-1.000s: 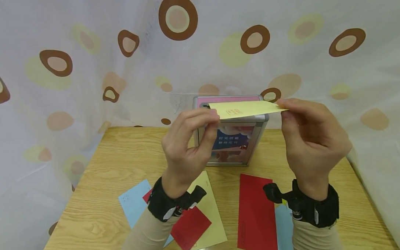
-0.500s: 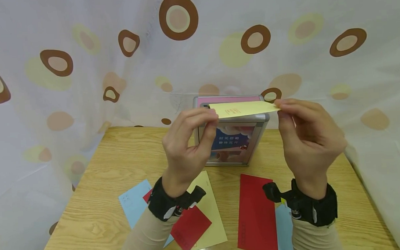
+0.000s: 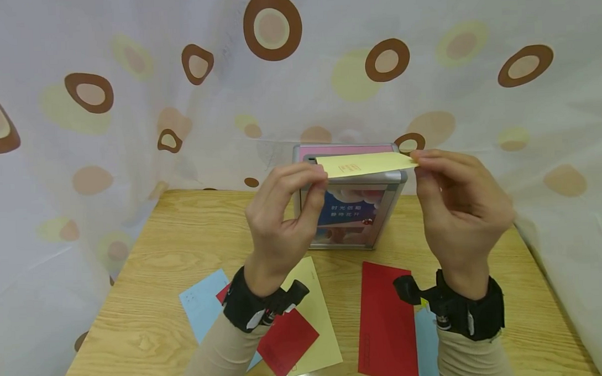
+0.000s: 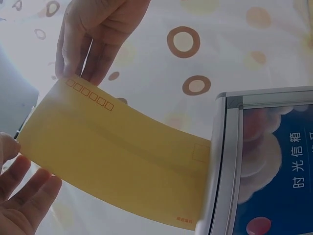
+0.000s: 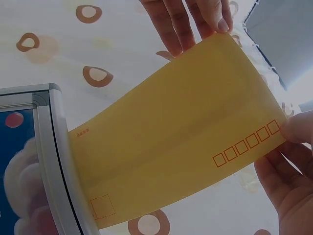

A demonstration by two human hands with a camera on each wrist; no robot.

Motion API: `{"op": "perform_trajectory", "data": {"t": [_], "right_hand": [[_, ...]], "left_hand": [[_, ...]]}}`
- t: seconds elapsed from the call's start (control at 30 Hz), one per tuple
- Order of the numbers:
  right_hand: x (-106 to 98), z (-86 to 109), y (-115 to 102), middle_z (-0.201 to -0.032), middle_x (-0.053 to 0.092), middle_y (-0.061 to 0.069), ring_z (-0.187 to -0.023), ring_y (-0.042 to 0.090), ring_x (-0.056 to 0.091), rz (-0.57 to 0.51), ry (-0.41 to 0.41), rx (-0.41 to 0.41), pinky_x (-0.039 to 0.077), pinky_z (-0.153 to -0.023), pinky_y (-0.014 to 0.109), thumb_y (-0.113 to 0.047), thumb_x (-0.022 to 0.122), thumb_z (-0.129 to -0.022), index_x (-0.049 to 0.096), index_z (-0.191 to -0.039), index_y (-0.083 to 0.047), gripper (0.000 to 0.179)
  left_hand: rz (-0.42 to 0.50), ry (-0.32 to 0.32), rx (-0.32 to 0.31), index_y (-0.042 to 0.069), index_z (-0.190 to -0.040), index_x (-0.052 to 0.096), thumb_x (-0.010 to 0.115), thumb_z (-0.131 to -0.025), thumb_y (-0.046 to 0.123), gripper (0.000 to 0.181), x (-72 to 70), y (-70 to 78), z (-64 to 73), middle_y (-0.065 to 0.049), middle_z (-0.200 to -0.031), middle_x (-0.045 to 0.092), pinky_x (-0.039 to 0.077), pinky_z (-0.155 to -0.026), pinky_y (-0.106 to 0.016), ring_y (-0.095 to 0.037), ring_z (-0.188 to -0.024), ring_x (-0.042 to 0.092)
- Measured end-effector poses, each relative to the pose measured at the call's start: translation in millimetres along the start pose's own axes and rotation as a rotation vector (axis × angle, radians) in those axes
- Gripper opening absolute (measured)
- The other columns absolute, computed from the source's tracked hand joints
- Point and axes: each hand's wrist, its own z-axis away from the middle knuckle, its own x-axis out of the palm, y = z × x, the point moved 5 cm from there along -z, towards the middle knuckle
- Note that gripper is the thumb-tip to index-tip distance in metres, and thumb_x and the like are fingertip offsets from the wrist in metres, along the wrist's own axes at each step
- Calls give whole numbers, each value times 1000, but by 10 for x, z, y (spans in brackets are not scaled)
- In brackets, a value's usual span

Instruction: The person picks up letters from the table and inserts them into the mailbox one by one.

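Observation:
A yellow envelope (image 3: 367, 163) is held up at the top of a mailbox (image 3: 354, 214) with a pink lid and silver edges. My left hand (image 3: 282, 219) pinches one long side of it near the end closest to me, while my right hand (image 3: 463, 210) pinches the opposite side. In the left wrist view the envelope (image 4: 117, 152) bows slightly, and its far end meets the box's silver rim (image 4: 222, 166). Whether that end sits inside the dark slot (image 3: 310, 159) is hidden. Red postcode squares are printed near the held end, seen in the right wrist view.
On the wooden table (image 3: 158, 243) lie a light blue envelope (image 3: 202, 302), a small red envelope (image 3: 289, 343) and a pale yellow envelope (image 3: 317, 314), overlapping. To the right are a long red envelope (image 3: 387, 323) and another blue one (image 3: 427, 344). A patterned curtain (image 3: 308, 110) hangs behind.
My right hand has shifted a little to the left, along with its side of the yellow envelope. The left hand stays nearly still.

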Motion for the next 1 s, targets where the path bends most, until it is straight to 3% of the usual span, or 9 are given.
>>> {"op": "perform_trajectory", "data": {"t": [0.33, 0.63, 1.0], "right_hand": [[-13, -2, 43, -89, 69, 28, -84, 30, 66, 72, -44, 33, 57, -78, 24, 18, 63, -77, 64, -84, 22, 8], [-35, 1, 89, -92, 67, 28, -86, 32, 64, 41, -73, 66, 56, -86, 28, 20, 63, -77, 64, -85, 23, 9], [-27, 30, 98, -90, 66, 26, -82, 29, 63, 125, -71, 64, 54, -73, 20, 19, 63, -77, 66, -86, 21, 10]], "left_hand": [[-27, -23, -28, -4, -95, 68, 68, -85, -4, 9, 29, -66, 30, -18, -91, 68, 58, -74, -33, -22, -89, 65], [-54, -36, -55, -3, -96, 68, 67, -86, -3, 10, 46, -111, 55, -16, -92, 68, 57, -72, -32, -21, -88, 64], [-46, -37, -69, -4, -95, 68, 66, -86, -4, 9, 55, -134, 83, -16, -91, 68, 57, -69, -34, -20, -86, 64]]}}
